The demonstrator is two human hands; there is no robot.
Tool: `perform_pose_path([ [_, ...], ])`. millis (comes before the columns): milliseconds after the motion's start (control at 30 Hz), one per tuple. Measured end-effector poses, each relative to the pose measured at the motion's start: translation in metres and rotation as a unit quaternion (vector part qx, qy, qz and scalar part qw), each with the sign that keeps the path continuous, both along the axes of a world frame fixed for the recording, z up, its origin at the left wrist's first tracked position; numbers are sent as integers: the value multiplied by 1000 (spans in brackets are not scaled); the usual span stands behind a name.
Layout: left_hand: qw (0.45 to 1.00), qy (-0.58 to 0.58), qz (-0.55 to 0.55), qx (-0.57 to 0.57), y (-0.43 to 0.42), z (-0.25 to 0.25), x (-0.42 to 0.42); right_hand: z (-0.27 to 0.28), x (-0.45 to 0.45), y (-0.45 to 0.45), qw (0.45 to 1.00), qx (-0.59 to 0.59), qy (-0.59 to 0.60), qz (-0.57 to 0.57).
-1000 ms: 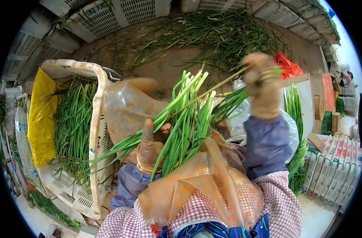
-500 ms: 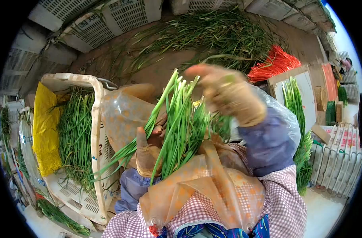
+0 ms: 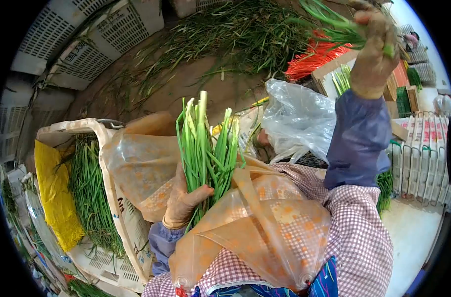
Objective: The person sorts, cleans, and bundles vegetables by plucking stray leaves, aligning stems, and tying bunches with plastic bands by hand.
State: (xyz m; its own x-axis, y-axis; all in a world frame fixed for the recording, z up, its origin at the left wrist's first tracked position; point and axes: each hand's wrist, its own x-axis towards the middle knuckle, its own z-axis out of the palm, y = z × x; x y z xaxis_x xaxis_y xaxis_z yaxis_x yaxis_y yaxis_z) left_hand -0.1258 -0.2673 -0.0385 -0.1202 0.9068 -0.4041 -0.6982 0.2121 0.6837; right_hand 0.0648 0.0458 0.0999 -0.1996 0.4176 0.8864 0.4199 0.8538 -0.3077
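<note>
My gloved left hand [image 3: 185, 200] is wrapped round a bunch of green stalks [image 3: 204, 153] with pale ends upward, over the orange-spotted apron on my lap. Raised at the upper right, my gloved right hand [image 3: 375, 52] is closed on some green leaves [image 3: 334, 24], which stick out to its left. Beside my left leg stands a white crate [image 3: 108, 185] holding more green stalks [image 3: 89, 190] and a yellow sack [image 3: 56, 195].
Loose green leaves [image 3: 235, 37] lie on the floor ahead. Red ties [image 3: 314, 57] and a clear plastic bag [image 3: 299, 116] are to the right. White crates [image 3: 107, 42] line the upper left. Bundled white trays [image 3: 421, 158] stand at the far right.
My right hand has moved up and to the right, away from the bunch, with leaves in it. My left hand now wraps round the bunch, which stands more upright. The view has shifted.
</note>
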Motion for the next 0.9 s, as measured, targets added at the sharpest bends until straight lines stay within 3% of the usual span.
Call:
perform_pose_path([
  [33, 998, 35, -23, -39, 2, 2, 1, -26, 10, -1, 988, -65, 28, 135],
  [100, 985, 97, -50, -136, -1, 0, -2, -62, 17, -27, 922, -266, 61, 273],
  [133, 984, 100, -55, -137, -3, 1, -3, -78, 12, -47, 896, -370, 37, 242],
  [200, 991, -42, 20, -126, -5, 3, -2, -111, 6, -75, 834, -532, -51, 136],
  [267, 991, -49, 32, -122, -7, 5, -2, -139, 7, -92, 708, -686, -83, 143],
  [333, 989, -73, 62, -112, -9, 8, -2, -145, -4, -110, 619, -756, -53, 208],
  [367, 991, -78, 40, -97, -11, 1, -6, -139, -13, -115, 592, -781, -61, 188],
  [533, 982, -130, 86, -108, -18, -5, -4, -128, -31, -122, 516, -792, -67, 320],
  [600, 987, -139, 74, -11, -27, -22, -11, -131, -32, -123, 468, -806, -12, 363],
  [667, 985, -154, 75, -1, -30, -24, -10, -129, -32, -118, 476, -804, -49, 353],
  [733, 980, -185, 69, 21, -32, -27, -9, -126, -33, -114, 558, -735, -183, 340],
  [800, 979, -193, 58, -8, -40, -36, -10, -122, -30, -110, 567, -718, -169, 367],
  [900, 982, -169, 59, -59, -27, -9, -2, -123, -30, -104, 721, -512, -225, 410],
])
